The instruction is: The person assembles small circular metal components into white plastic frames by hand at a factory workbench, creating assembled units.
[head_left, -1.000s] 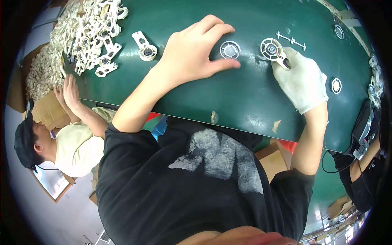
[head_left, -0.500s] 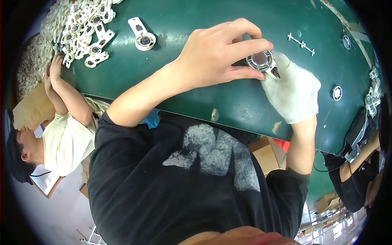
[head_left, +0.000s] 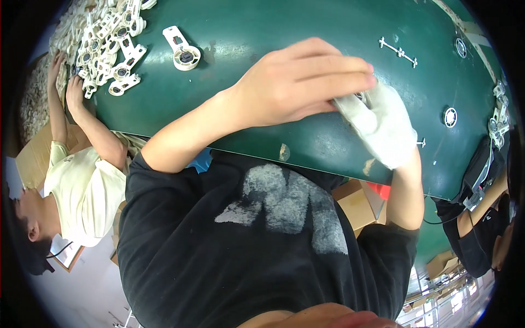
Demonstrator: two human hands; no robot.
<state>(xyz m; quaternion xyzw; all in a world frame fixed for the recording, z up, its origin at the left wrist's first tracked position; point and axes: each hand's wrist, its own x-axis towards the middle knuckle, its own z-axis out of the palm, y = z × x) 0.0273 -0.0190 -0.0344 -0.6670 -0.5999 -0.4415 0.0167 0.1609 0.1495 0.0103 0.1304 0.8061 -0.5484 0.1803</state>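
My bare left hand [head_left: 301, 85] reaches over the table, its fingers long and pressed together across the fingers of my right hand [head_left: 380, 123], which wears a white glove. Between them they hold a small white plastic part with a round silver grille [head_left: 360, 95]; only a sliver of it shows, and the rest is hidden under my fingers. Left of my hands, a similar white fan-shaped part [head_left: 183, 50] with a dark round centre lies alone on the green table [head_left: 246, 33]. Beyond my glove to the right lies a loose round grille ring [head_left: 450, 117].
Many white parts [head_left: 112, 46] are heaped at the far left. A thin white connector strip [head_left: 398, 52] and another ring [head_left: 461, 48] lie at the far right, with more parts [head_left: 499, 117] near the right edge. Co-workers sit on both sides, the left one's hands [head_left: 75, 90] by the heap.
My left fingers have straightened and come down over the part, hiding the grille that showed before. My gloved hand has turned slightly. The left co-worker's hands have moved apart.
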